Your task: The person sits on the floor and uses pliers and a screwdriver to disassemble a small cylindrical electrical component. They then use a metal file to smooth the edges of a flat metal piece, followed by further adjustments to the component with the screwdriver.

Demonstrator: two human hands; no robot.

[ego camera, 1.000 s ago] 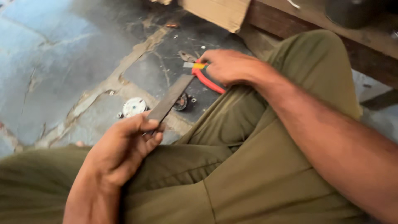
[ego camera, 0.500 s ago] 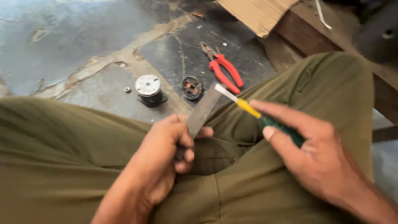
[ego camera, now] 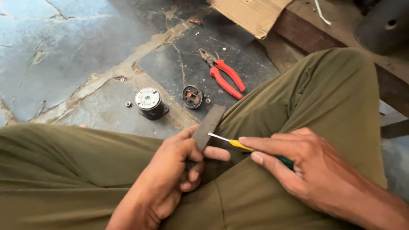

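The flat dark metal strip (ego camera: 208,126) stands tilted over the lap, its lower end clamped in the left hand (ego camera: 170,179), fingers curled tight around it. The right hand (ego camera: 298,168) pinches a small yellow-and-green screwdriver (ego camera: 238,145), whose tip touches the strip's edge just above the left thumb. Good work here likely means a firm left grip, thumb clear of the tip, and light pressure. Beyond the left hand, on the floor (ego camera: 64,64), lie a small motor (ego camera: 149,102), its end cap (ego camera: 192,96) and red pliers (ego camera: 226,76).
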